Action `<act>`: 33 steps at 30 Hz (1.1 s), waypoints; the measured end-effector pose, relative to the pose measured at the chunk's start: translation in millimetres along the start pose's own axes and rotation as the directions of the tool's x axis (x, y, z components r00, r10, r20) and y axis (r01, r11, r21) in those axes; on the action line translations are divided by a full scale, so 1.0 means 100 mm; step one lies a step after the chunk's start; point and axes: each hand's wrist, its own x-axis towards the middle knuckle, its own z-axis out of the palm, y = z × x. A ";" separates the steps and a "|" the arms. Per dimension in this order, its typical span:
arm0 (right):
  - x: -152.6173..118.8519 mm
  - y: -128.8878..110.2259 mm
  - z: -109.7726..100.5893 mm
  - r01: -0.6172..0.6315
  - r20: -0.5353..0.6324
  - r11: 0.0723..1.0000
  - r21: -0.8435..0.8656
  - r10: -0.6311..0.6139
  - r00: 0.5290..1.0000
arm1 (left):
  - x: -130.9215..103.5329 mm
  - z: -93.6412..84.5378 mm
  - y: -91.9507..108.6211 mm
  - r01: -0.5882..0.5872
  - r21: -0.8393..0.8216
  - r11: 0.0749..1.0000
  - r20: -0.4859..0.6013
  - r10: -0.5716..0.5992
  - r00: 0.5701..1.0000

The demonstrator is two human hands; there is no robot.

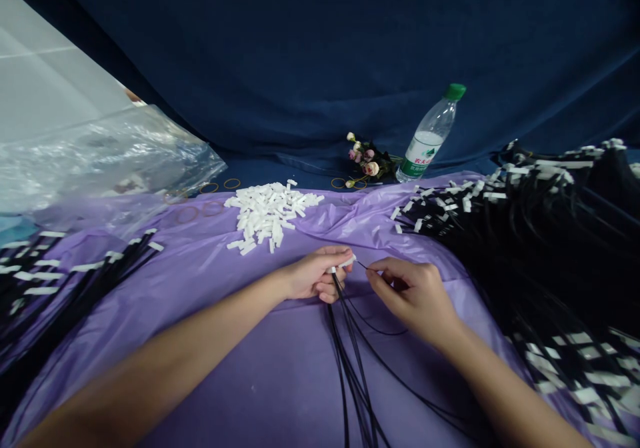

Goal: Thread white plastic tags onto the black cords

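Observation:
My left hand (325, 276) is closed around a small white plastic connector (348, 261), with more white ends showing at its fingers. Several thin black cables (346, 355) hang down from that hand across the purple sheet. Just to the right, my right hand (407, 291) pinches one thin black cable between thumb and forefinger. That cable's tip meets the right end of the white connector; whether it sits inside cannot be made out. Beyond my left hand lies a loose pile of white connectors (267, 211).
Bundles of black cables with white ends lie at left (65, 295) and right (500, 235). A water bottle (425, 145) leans near artificial flowers (367, 161) at the back. A clear plastic bag (110, 161) is at far left, near some rubber bands (209, 188). A dark blue cloth (300, 68) hangs behind.

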 end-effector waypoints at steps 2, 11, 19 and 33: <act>0.00 0.00 0.00 -0.006 0.000 1.000 -0.005 0.006 1.000 | 0.00 0.00 0.00 0.002 0.001 1.000 0.004 -0.002 1.000; 0.00 0.00 -0.01 -0.018 0.003 1.000 -0.006 0.018 1.000 | -0.02 -0.02 -0.01 -0.008 0.019 1.000 0.074 0.007 0.997; 0.00 0.00 -0.01 -0.022 0.021 1.000 -0.012 0.022 1.000 | -0.03 -0.03 -0.02 -0.045 0.027 0.999 0.158 0.041 0.987; 0.00 -0.02 -0.02 -0.048 0.049 0.999 0.002 0.048 0.998 | -0.03 -0.03 -0.01 -0.047 0.044 0.998 0.138 0.041 0.990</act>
